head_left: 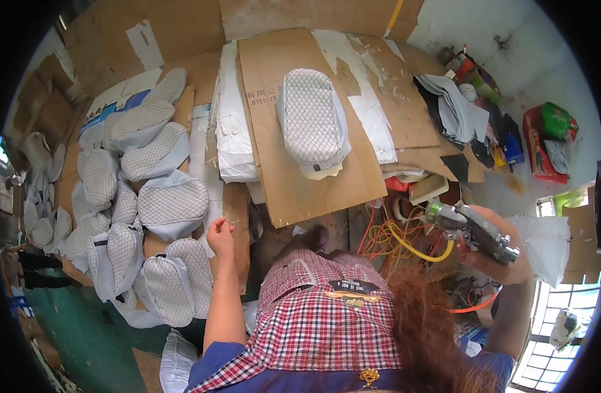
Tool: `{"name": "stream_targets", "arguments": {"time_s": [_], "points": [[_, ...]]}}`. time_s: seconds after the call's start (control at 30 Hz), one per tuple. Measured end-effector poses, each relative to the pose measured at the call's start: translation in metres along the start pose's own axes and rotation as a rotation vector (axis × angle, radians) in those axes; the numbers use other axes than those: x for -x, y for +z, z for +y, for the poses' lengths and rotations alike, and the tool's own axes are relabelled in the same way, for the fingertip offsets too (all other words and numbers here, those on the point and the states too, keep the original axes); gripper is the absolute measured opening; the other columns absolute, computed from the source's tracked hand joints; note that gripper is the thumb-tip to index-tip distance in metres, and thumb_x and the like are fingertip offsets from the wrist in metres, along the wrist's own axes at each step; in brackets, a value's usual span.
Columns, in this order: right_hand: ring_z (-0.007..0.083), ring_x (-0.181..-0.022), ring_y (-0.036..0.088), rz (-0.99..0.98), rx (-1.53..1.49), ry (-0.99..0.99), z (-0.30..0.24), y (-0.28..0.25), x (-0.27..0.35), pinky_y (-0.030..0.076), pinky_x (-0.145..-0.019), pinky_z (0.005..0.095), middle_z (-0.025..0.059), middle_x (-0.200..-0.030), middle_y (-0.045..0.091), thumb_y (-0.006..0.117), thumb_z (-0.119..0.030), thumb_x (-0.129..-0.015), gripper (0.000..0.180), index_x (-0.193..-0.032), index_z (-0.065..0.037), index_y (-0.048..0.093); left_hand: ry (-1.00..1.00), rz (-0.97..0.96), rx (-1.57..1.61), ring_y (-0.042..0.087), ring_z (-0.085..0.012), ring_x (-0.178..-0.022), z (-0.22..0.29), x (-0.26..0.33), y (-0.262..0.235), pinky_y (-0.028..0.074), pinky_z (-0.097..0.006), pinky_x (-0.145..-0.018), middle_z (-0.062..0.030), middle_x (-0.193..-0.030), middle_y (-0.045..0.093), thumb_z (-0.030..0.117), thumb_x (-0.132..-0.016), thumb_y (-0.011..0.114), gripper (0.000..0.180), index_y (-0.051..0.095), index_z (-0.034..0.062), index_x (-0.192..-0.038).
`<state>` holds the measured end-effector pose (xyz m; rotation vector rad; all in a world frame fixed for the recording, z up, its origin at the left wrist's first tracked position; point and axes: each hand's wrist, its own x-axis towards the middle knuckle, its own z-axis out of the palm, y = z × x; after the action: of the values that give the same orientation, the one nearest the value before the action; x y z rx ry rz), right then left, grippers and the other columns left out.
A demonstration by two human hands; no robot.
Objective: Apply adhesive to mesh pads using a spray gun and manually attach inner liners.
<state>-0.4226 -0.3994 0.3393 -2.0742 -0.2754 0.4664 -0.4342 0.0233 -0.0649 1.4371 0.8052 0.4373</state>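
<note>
In my right hand (507, 245), at the right, is a metal spray gun (474, 229) with a green ring at its front end; my fingers are wrapped round it. My left hand (222, 237) hovers beside the cardboard at the left, its fingers curled in, with nothing visible in them. Ahead, on a brown cardboard sheet (326, 196), lies one oblong quilted pad (310, 108), white-grey with a diamond pattern and plain grey sides. A bit of pale material sticks out under its near end. Neither hand touches it.
Several similar quilted pads (172, 203) are heaped at the left. Folded grey fabric pieces (454, 108) lie at the far right. A yellow hose (438, 257) and tangled orange cords (385, 239) hang below the table. A red bag (543, 144) stands at the right.
</note>
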Motion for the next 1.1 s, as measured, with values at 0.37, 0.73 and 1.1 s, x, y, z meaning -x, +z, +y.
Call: {"name": "stream_targets", "arguments": {"time_s": [0.37,0.73,1.1], "points": [[0.0078,-0.071,0.052,-0.173,0.067,-0.115,0.012,-0.039,-0.033,0.043,-0.065,0.0225,0.0017,-0.084,0.057,0.062,-0.003,-0.071,0.051,-0.119,0.0,0.047,-0.007,0.087,-0.019,0.055,-0.0077,-0.061,0.022,-0.007,0.031,0.042,-0.017,-0.052,-0.0026,-0.078,0.058,0.006,-0.081,0.056,0.012,0.059,0.0021,-0.093],[0.0085,-0.075,0.052,-0.151,-0.142,-0.151,0.032,-0.097,-0.07,0.043,-0.068,0.0231,0.0037,-0.089,0.057,0.062,0.003,-0.07,0.055,-0.121,0.002,0.045,-0.637,-0.268,0.449,0.056,-0.0248,-0.08,0.082,0.014,0.211,0.044,-0.037,-0.071,-0.0069,-0.085,0.059,0.021,-0.078,0.061,0.015,0.055,0.0095,-0.087],[0.0068,-0.077,0.052,-0.033,-0.2,-0.15,0.074,-0.143,-0.107,0.042,-0.066,0.0196,0.0033,-0.092,0.058,0.06,0.004,-0.069,0.055,-0.122,0.0,0.045,-0.347,-0.097,0.458,0.055,-0.0187,-0.071,0.15,0.031,0.249,0.044,-0.031,-0.064,-0.0031,-0.073,0.055,0.01,-0.075,0.058,0.007,0.054,0.0087,-0.079]]}}
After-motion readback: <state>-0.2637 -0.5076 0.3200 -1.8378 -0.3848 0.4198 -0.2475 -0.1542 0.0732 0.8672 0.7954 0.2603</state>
